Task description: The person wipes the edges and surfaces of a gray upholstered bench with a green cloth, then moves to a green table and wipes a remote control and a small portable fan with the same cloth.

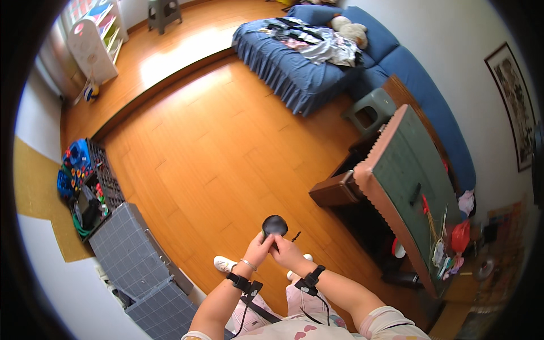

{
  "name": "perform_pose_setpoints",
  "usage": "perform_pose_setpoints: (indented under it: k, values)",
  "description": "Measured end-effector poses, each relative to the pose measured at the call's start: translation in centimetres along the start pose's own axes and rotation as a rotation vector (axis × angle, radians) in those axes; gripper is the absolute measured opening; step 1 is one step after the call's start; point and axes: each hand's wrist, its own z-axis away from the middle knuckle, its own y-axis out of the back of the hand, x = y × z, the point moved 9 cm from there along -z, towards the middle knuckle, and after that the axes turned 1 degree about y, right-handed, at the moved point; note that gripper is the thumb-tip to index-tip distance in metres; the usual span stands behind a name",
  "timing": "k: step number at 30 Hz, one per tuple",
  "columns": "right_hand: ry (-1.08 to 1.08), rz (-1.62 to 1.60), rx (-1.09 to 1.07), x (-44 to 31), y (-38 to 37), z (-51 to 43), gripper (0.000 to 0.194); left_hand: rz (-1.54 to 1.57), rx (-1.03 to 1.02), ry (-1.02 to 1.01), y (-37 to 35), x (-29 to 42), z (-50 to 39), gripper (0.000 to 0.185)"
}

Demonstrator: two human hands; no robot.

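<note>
A round black object with a blurred grey centre is held up in front of me, over the wooden floor. What it is exactly, I cannot tell. My left hand grips its lower left side. From the right, my right hand pinches its lower edge, the fingertips of both hands meeting there. A short dark cord sticks out just beyond my right hand; where it is attached is hidden. Both wrists wear black straps with small devices and cables.
A table with a green top stands at the right, with a stool and a blue sofa beyond. On the left are toy crates and a cabinet under grey checked cloth. A floor step crosses ahead.
</note>
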Motion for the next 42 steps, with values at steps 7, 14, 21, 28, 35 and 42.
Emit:
perform_pose_setpoints:
  k: [7,14,21,28,35,42]
  values:
    - [0.177,0.181,0.123,9.7,18.0,4.1,0.034,-0.054,0.334,-0.267,-11.0,-2.3,-5.3,0.038]
    - [-0.111,0.222,0.348,23.8,38.3,8.6,0.032,-0.255,0.314,-0.206,-29.5,-3.0,-15.5,0.052]
    - [-0.137,0.28,0.516,29.6,45.8,4.2,0.034,-0.623,0.11,-0.394,-40.4,-0.7,-28.2,0.056]
    - [-0.211,0.403,0.725,34.4,48.0,-2.7,0.037,-0.901,-0.181,-0.338,-45.6,2.6,-32.9,0.057]
    - [-0.411,0.55,0.87,37.6,52.4,-8.3,0.042,-0.963,-0.566,-0.26,-49.4,2.3,-39.2,0.062]
    - [-0.562,0.617,0.801,38.3,52.3,-8.9,0.043,-0.881,-0.648,-0.409,-55.0,2.4,-46.3,0.068]
